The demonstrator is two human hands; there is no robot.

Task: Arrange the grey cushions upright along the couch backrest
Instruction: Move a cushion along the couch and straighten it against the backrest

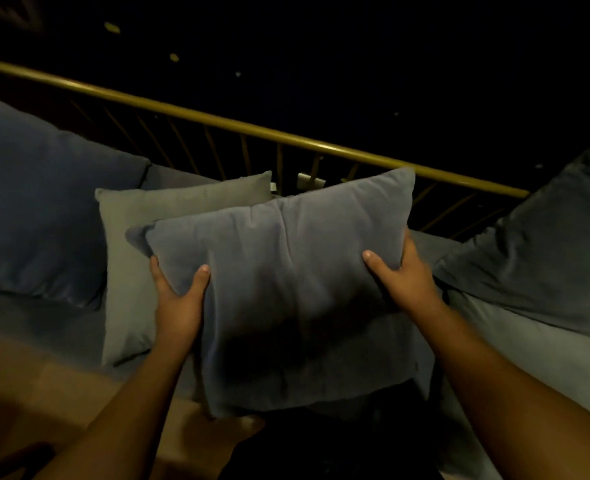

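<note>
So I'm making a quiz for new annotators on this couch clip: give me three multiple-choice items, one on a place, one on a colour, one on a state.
1. Where is the lighter grey cushion?
A. behind and left of the held cushion
B. on the floor
C. on the railing

2. What colour is the railing behind the couch?
A. white
B. gold
C. red

3. How is the held cushion gripped?
A. by one hand
B. by both hands at its sides
C. by nobody

Answers: 1 A, it shows past the held cushion's left edge. 2 B, the top bar looks brassy gold. 3 B, the left hand and right hand clasp opposite edges.
</note>
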